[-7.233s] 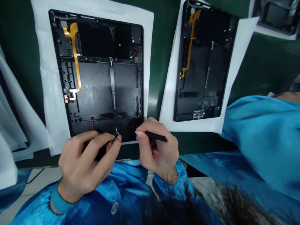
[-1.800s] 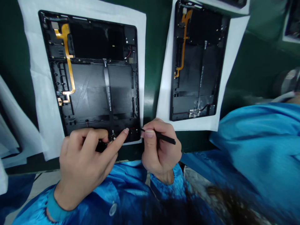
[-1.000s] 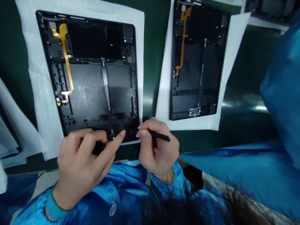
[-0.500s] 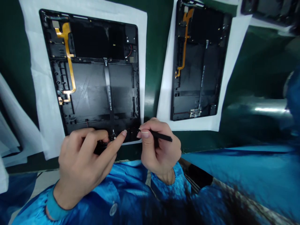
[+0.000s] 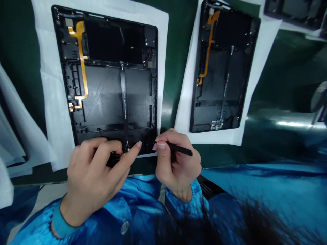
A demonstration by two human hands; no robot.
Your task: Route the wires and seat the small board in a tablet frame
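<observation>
A black tablet back housing (image 5: pixel 138 88) lies open on a white sheet, with an orange flex cable (image 5: pixel 83 71) along its left side and a black ribbon cable (image 5: pixel 124 95) down its middle. My left hand (image 5: pixel 93 173) rests over the lower edge, fingers apart, one bent and one stretched out beside a small circuit board (image 5: pixel 126 147) that they partly cover. The thumb is mostly hidden. Pinched in my right hand (image 5: pixel 177 163) is a thin black stick-like tool (image 5: pixel 182 149). Its tip points at the housing's lower right corner; whether it touches is too small to tell.
A second open tablet housing (image 5: pixel 213 92) lies on another white sheet (image 5: pixel 217 139) to the right. Part of a third housing (image 5: pixel 296 13) shows at the top right. White wrapping sheets (image 5: pixel 22 122) lie at the left on the green table (image 5: pixel 276 78).
The whole view has shifted, so both housings appear slightly further right. My hands keep nearly the same pose at the lower edge, the tool still in my right hand.
</observation>
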